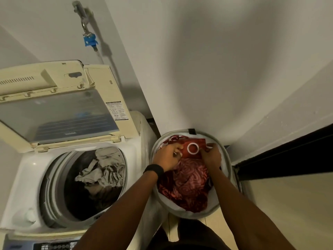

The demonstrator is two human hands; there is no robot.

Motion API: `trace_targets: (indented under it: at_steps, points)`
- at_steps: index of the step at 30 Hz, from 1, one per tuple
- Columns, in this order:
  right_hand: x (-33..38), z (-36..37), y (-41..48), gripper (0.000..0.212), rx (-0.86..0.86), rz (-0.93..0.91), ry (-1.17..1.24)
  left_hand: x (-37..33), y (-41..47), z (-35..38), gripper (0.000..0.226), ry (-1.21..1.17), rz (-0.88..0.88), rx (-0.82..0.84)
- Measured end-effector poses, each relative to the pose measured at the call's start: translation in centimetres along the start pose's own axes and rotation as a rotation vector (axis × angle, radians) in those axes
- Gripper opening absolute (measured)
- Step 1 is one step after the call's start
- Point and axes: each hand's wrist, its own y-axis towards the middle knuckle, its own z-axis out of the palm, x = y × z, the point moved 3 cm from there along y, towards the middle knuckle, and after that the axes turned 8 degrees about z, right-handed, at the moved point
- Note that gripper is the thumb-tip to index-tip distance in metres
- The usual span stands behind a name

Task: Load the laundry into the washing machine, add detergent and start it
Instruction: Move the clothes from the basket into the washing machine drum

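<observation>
A top-loading washing machine [28,170] stands at the left with its lid [59,112] raised. Beige cloth [104,170] lies in its drum. To its right is a round white laundry basket [228,159] holding red patterned cloth [187,184] with a white ring [193,148] at the top. Both hands reach into the basket. My left hand [168,156], with a black wristband, grips the red cloth left of the ring. My right hand [211,156] grips the cloth just right of the ring.
A water tap with a blue fitting [89,40] hangs on the wall above the washing machine. The control panel [54,246] is at the bottom left. A dark door opening [288,156] lies to the right of the basket, against the white wall.
</observation>
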Motion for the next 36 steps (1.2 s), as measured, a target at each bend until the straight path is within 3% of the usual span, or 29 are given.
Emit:
trace_targets:
  at_steps: [3, 5, 7, 9, 11, 14, 17, 19, 21, 24, 28, 30, 31, 34, 36]
  points:
    - [1.9, -0.8, -2.3, 0.015, -0.070, -0.202, -0.060, -0.4, 0.2, 0.3, 0.032, -0.116, -0.053, 0.005]
    - [3.0, -1.0, -4.9, 0.016, -0.095, -0.301, -0.020, -1.0, -0.1, 0.6, 0.042, -0.220, -0.089, 0.036]
    - [3.7, -0.7, -7.7, 0.020, 0.000, -0.372, 0.069, -2.0, -1.1, 1.0, 0.054, -0.418, -0.126, 0.057]
    - [4.5, -0.2, -10.5, 0.026, 0.190, -0.436, 0.111, -2.6, -1.8, 1.1, 0.050, -0.571, -0.122, -0.044]
    - [5.1, 0.1, -12.0, 0.023, 0.303, -0.518, 0.080, -2.7, -2.3, 0.8, 0.031, -0.602, -0.097, -0.238]
    - [5.3, 0.0, -12.2, 0.021, 0.241, -0.585, 0.159, -2.6, -3.4, -1.6, 0.017, -0.632, -0.108, -0.497]
    - [6.5, -0.6, -11.0, 0.033, 0.229, -0.516, 0.343, -2.7, -4.9, -5.2, 0.018, -0.695, -0.032, -0.450]
    - [8.5, -0.1, -10.6, 0.062, 0.469, -0.569, 0.220, -3.1, -6.2, -7.4, 0.026, -0.678, 0.038, -0.365]
    - [10.3, 1.0, -10.0, 0.075, 0.705, -0.623, -0.048, -3.3, -7.1, -9.2, 0.026, -0.684, 0.057, -0.307]
    - [12.0, 2.1, -9.6, 0.050, 0.873, -0.786, -0.431, -3.1, -8.3, -11.4, 0.014, -0.681, 0.052, -0.305]
    - [12.0, 0.5, -8.9, 0.012, 0.787, -0.807, -0.549, -1.8, -9.2, -13.0, 0.022, -0.685, -0.007, -0.448]
    - [12.2, -1.3, -8.4, 0.005, 0.777, -0.742, -0.514, -1.0, -9.1, -13.5, 0.022, -0.547, -0.030, -0.589]
    - [12.5, -2.2, -8.0, 0.008, 0.716, -0.756, -0.499, -0.6, -8.9, -13.6, 0.025, -0.463, -0.042, -0.652]
    - [14.8, -4.8, -7.4, 0.046, 0.391, -0.866, -0.386, -0.1, -8.2, -12.9, 0.032, -0.374, -0.094, -0.779]
    - [16.1, -6.2, -8.8, 0.053, 0.217, -0.950, -0.283, -0.7, -7.4, -12.1, 0.033, -0.339, -0.099, -0.806]
